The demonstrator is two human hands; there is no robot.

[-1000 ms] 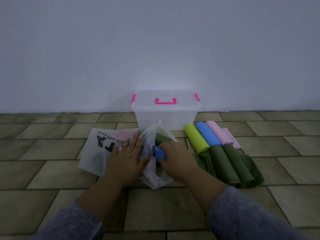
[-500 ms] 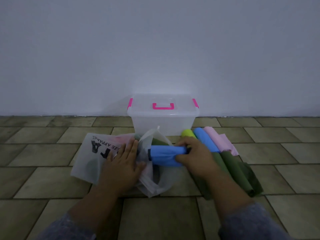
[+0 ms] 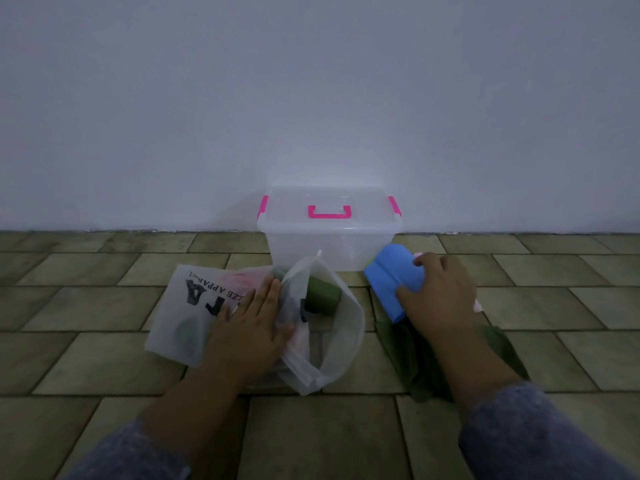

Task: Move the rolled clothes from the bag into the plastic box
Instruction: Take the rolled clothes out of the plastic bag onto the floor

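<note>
right hand (image 3: 438, 294) is gripping the rolled blue cloth (image 3: 394, 280), long axis pointing away-left; left hand (image 3: 251, 327) is lying flat on the translucent plastic bag (image 3: 194, 306) reading "apparel".

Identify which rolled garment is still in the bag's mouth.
The dark green roll, inside the translucent bag. The blue roll is out, held by the right hand.

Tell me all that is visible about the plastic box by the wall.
The plastic box is clear, somewhat milky plastic, rectangular, standing upright on the tiled floor close against the white wall. Its lid is on, with a pink handle lying flat on top and a pink latch on each side. Nothing clear shows inside. The bag reaches its front; neither hand touches it.
</note>
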